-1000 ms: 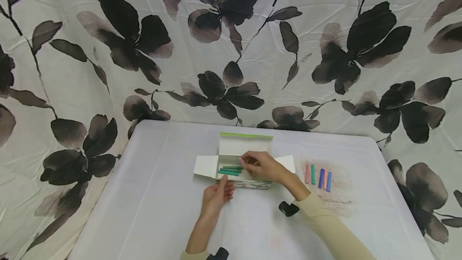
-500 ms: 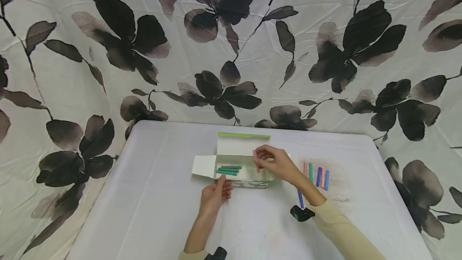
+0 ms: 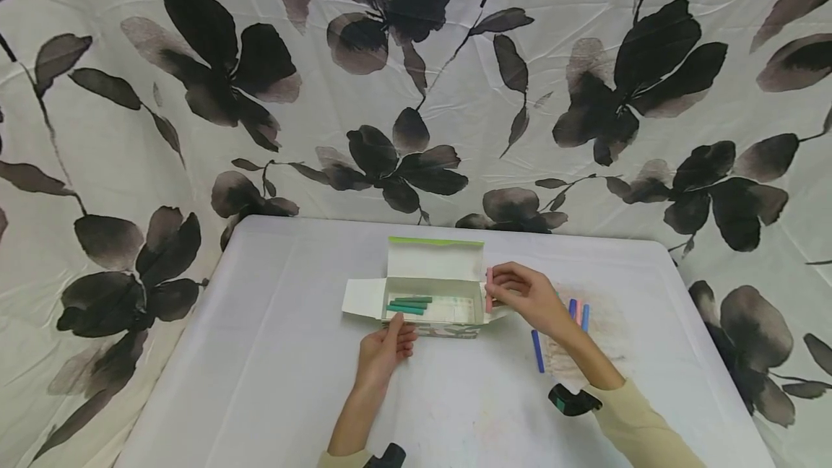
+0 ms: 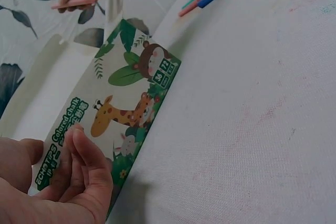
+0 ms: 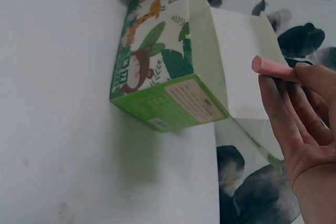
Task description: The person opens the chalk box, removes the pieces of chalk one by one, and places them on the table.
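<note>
An open cardboard chalk box [image 3: 448, 331] with animal drawings stands in the head view, its flaps spread. Inside, at its left end, lie several green chalk sticks [image 3: 408, 306]. My left hand [image 3: 380, 358] grips the front wall, thumb over the rim and fingers curled against the printed outside [image 4: 123, 103]. Between thumb and fingertips, my right hand [image 3: 529, 298] pinches a pink chalk stick [image 3: 490, 291] above the box's right end flap. In the right wrist view the stick [image 5: 273, 68] points out past the fingers, apart from the box.
Right of the box, a dark blue chalk stick [image 3: 537, 351] lies on the white table [image 3: 273, 352]. Farther right, blue and pink sticks [image 3: 579, 312] lie side by side on a chalk-smudged patch, partly hidden by my right arm. A floral cloth [image 3: 403, 85] hangs behind.
My right hand has moved rightward from inside the box to over its right flap, bringing the pink chalk stick, now more upright. My left hand stays on the front wall.
</note>
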Tool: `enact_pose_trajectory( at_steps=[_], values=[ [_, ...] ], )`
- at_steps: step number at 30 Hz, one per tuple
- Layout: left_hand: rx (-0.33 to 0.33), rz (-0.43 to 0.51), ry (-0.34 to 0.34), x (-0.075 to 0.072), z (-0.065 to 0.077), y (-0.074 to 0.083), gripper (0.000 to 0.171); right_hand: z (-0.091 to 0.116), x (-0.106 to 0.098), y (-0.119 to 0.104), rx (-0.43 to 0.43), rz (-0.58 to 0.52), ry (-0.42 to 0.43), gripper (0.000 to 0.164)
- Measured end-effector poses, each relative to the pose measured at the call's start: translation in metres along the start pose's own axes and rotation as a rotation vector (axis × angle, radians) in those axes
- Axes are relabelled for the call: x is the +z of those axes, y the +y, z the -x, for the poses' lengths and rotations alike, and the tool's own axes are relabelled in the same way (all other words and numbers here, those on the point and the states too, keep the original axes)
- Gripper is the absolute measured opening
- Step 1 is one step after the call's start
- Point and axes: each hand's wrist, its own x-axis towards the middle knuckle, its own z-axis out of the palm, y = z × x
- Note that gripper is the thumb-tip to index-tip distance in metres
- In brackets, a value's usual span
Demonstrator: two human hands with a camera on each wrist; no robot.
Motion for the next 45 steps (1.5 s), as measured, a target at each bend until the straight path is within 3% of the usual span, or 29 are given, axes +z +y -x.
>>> enact_pose_trajectory(
  at_steps=[12,18,26,33,45],
  values=[
    [-0.016,0.018,-0.004,-0.002,-0.002,-0.001,0.053,0.03,-0.024,0.005,0.049,-0.105,0.041,0.036],
    [-0.013,0.011,-0.008,-0.002,-0.003,-0.003,0.053,0.047,-0.039,0.01,0.088,-0.012,0.117,0.034],
    [-0.011,0.0,-0.008,-0.003,-0.002,-0.003,0.054,0.069,-0.052,0.024,0.119,-0.002,0.159,0.034],
    [-0.008,0.008,-0.012,-0.002,-0.002,-0.002,0.054,0.091,-0.055,0.043,0.209,0.071,0.181,0.039],
    [-0.019,0.018,-0.007,-0.003,-0.003,-0.003,0.053,0.113,-0.05,0.076,0.367,0.055,0.163,0.046]
  ],
)
